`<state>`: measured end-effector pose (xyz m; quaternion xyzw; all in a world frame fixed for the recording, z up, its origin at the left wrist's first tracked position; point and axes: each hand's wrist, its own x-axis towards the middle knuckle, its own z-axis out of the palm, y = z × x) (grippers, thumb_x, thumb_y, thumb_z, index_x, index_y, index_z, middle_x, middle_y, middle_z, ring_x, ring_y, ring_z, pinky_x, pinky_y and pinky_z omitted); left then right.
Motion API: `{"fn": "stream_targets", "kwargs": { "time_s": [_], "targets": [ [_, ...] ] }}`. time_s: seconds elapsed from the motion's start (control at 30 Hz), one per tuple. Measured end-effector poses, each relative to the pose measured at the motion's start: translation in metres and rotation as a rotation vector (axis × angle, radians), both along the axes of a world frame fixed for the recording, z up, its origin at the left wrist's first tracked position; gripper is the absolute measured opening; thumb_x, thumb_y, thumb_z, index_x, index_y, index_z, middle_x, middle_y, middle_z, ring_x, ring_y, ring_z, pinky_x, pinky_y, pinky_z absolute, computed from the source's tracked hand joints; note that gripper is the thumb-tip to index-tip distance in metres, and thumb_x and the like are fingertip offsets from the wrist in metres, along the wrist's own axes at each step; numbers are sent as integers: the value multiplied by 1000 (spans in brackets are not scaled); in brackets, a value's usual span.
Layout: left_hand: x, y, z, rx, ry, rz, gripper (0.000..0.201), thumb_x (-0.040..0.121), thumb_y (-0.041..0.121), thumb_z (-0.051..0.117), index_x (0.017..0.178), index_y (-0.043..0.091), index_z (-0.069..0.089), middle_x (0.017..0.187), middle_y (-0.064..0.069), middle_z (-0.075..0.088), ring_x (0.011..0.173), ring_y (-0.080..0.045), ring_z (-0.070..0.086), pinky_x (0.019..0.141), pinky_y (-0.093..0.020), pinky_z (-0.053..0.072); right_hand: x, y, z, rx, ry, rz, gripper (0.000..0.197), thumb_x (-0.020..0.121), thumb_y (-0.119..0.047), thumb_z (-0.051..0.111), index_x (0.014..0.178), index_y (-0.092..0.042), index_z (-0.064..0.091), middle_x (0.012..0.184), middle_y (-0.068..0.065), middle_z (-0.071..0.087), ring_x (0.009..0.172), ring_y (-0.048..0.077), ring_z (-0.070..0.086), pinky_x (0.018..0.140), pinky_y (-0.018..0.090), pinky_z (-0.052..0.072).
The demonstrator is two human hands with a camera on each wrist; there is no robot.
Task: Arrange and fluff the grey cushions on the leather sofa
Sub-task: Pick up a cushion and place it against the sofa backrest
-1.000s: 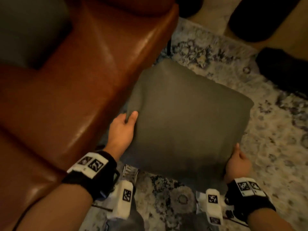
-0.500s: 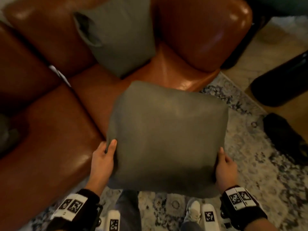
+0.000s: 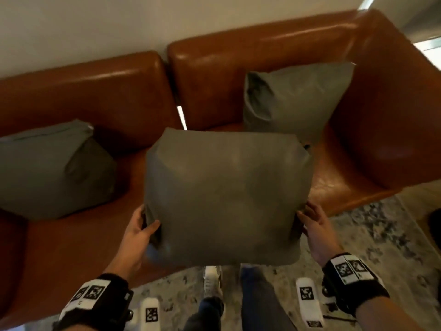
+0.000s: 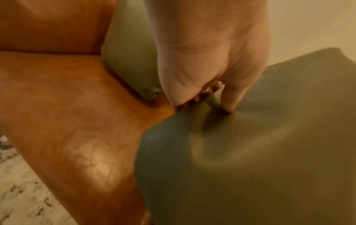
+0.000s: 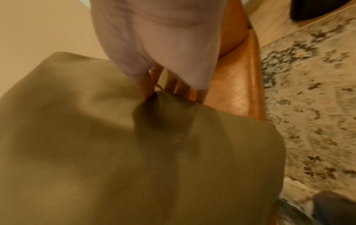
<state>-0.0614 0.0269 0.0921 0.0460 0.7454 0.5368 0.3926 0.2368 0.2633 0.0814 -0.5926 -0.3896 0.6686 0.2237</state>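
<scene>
I hold a square grey cushion (image 3: 224, 194) in the air above the front of the brown leather sofa (image 3: 114, 91). My left hand (image 3: 143, 225) grips its left edge, thumb on the near face and fingers behind. My right hand (image 3: 310, 220) grips its right edge the same way. In the left wrist view the left hand (image 4: 217, 97) pinches a fold of the cushion (image 4: 250, 152). In the right wrist view the right hand (image 5: 154, 89) pinches the cushion (image 5: 115, 152) edge. A second grey cushion (image 3: 293, 101) leans upright in the sofa's right corner. A third grey cushion (image 3: 52, 168) lies slumped on the left seat.
A white wall (image 3: 119, 27) rises behind the sofa. A patterned rug (image 3: 381, 235) covers the floor in front, where my legs and a white shoe (image 3: 211, 280) stand. The sofa's right arm (image 3: 393, 120) borders the corner cushion. A dark object (image 3: 434, 223) sits at the right edge.
The held cushion has come up from the rug beside the sofa and now hangs over the seat. My view has swung up to face the sofa's back. Both hands kept their grip.
</scene>
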Motion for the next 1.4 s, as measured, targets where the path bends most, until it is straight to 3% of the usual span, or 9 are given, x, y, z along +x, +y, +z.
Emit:
{"fn": "stream_targets", "kwargs": {
  "time_s": [0.1,0.2,0.33,0.47,0.63,0.83,0.97,1.07,1.4],
  "targets": [
    [-20,0,-6,-8,67,0,44,87,-12,57,124,12,52,133,-6,56,129,-25,50,103,-38,42,-46,26,-14,14,2,52,44,94,3,51,133,-17,52,120,3,64,113,20,57,94,36,47],
    [-27,8,-2,-123,111,-110,70,67,-4,83,124,21,51,119,9,65,116,-13,62,88,-29,52,-90,56,-31,16,5,144,44,91,8,52,117,-27,59,118,5,65,114,24,58,82,31,47],
    [-76,38,-26,-156,56,283,45,77,-25,43,109,5,54,101,-8,61,115,-35,53,73,-30,46,-149,98,-45,-7,0,268,48,88,13,51,110,-29,60,117,7,64,111,21,58,80,30,47],
    [-114,64,-51,-162,27,355,46,78,-24,41,114,3,52,95,-6,60,100,-25,53,70,-27,45,-208,130,-56,28,-21,311,46,87,16,44,120,-13,56,103,5,62,106,22,55,94,36,44],
    [-172,85,-85,-137,-5,405,45,77,-19,45,112,7,54,95,-5,62,92,-22,58,73,-32,48,-270,155,-81,26,-38,287,47,86,15,42,120,-14,54,97,2,60,106,27,54,90,40,44],
    [-234,105,-124,-78,-53,368,45,75,-14,52,105,18,57,97,-7,65,85,-25,62,63,-29,51,-322,173,-109,10,-31,215,53,86,15,36,123,-19,54,129,13,58,121,32,53,105,49,44],
    [-244,108,-144,-100,-61,351,45,60,-4,62,88,31,59,99,-4,64,105,-31,61,89,-50,52,-339,177,-119,26,-59,165,53,86,16,33,108,-26,57,118,8,60,120,33,53,102,45,46],
    [-241,109,-152,-109,-22,335,50,60,-5,65,92,32,55,101,-1,62,108,-28,58,96,-54,48,-341,177,-129,28,-66,138,52,87,15,33,109,-27,56,123,9,59,121,33,52,102,48,45],
    [-226,114,-157,-36,87,361,52,79,-14,61,116,20,49,106,8,59,100,-6,57,86,-26,49,-347,177,-151,84,-96,87,48,87,9,37,112,-26,58,122,6,61,118,29,55,103,54,45]
  ]
}}
